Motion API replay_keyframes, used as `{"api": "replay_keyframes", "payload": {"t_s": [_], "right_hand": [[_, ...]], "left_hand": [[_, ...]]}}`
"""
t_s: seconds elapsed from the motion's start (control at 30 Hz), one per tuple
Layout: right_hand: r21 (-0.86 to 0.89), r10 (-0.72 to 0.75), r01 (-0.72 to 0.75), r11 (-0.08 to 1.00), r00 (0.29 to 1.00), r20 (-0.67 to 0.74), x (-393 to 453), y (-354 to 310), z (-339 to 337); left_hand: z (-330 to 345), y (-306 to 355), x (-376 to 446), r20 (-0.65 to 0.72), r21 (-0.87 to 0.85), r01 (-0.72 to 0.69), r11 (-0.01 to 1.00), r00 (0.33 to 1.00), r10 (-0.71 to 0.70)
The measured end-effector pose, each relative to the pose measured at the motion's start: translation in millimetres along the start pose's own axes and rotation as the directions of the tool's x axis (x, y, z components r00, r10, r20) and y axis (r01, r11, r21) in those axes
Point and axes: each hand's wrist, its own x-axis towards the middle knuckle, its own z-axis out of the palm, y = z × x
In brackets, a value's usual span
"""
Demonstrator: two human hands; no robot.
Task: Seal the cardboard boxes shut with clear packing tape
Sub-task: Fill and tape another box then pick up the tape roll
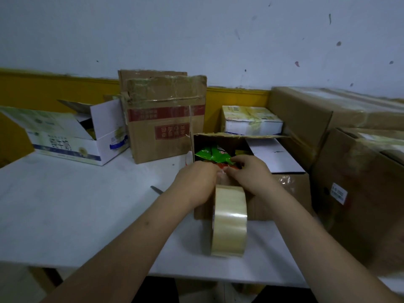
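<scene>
A brown cardboard box (290, 189) stands open on the white table (72, 211), its white-lined flap folded out to the right. Green and red snack packets (212, 155) show inside. A large roll of clear packing tape (229, 221) hangs upright against the box's near wall. My left hand (196, 182) grips the roll's top edge. My right hand (251, 173) pinches the tape's loose end at the box's near rim, right beside the left hand's fingertips.
A taped brown box (166, 125) stands behind, an open white carton (72, 136) at the back left, a small white box (251, 121) behind the open one. Large brown boxes (360, 171) crowd the right. A dark thin tool (156, 190) lies on the table.
</scene>
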Motion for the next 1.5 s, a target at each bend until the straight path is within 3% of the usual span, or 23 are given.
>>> {"api": "replay_keyframes", "payload": {"t_s": [0.13, 0.23, 0.3, 0.37, 0.47, 0.53, 0.7, 0.93, 1.27, 1.33, 1.4, 1.43, 1.5], "right_hand": [[0.310, 0.005, 0.112, 0.944, 0.936, -0.353, -65, -3, -5], [0.587, 0.085, 0.058, 0.807, 0.973, -0.213, -115, -11, 0], [0.654, 0.113, -0.013, 0.757, 0.987, -0.112, -129, -11, 6], [0.684, 0.134, -0.086, 0.724, 0.991, -0.017, -133, -5, 13], [0.720, 0.046, -0.151, 0.677, 0.986, 0.163, -141, -3, 19], [0.723, -0.004, -0.148, 0.675, 0.979, 0.204, -147, -1, 24], [0.781, 0.029, -0.162, 0.603, 0.983, 0.181, -154, 0, 20], [0.813, 0.162, -0.230, 0.535, 0.972, 0.168, -162, -5, 4], [0.735, 0.247, -0.273, 0.620, 0.958, 0.147, -174, -19, 3], [0.728, 0.253, -0.269, 0.630, 0.958, 0.134, -175, -21, 4], [0.722, 0.270, -0.287, 0.630, 0.952, 0.142, -176, -21, 7], [0.724, 0.277, -0.289, 0.626, 0.951, 0.141, -177, -20, 8], [0.730, 0.289, -0.283, 0.622, 0.949, 0.123, -179, -19, 8]], "left_hand": [[-2, -1, 13, 0.010, 0.001, 0.042, 0.999, 0.999, -0.042], [-6, -4, 18, 0.076, -0.026, 0.030, 0.999, 0.997, -0.028], [-7, -7, 21, 0.113, -0.070, 0.014, 0.997, 0.994, -0.006], [-8, -10, 23, 0.137, -0.074, -0.017, 0.997, 0.990, 0.027], [-12, -11, 26, 0.201, -0.020, -0.053, 0.998, 0.978, 0.056], [-14, -8, 29, 0.267, 0.040, -0.048, 0.998, 0.963, 0.036], [-15, -7, 34, 0.348, 0.008, -0.028, 1.000, 0.937, 0.024], [-5, -15, 35, 0.237, 0.035, -0.025, 0.999, 0.971, 0.016], [-3, -12, 26, 0.173, -0.013, 0.016, 1.000, 0.985, -0.014], [2, -12, 16, 0.099, -0.050, 0.007, 0.999, 0.995, -0.002], [13, -14, -6, -0.138, -0.043, -0.068, 0.997, 0.989, 0.062], [20, -15, -20, -0.315, -0.025, -0.096, 0.995, 0.945, 0.083], [31, -12, -50, -0.647, -0.115, -0.069, 0.991, 0.762, -0.022]]}}
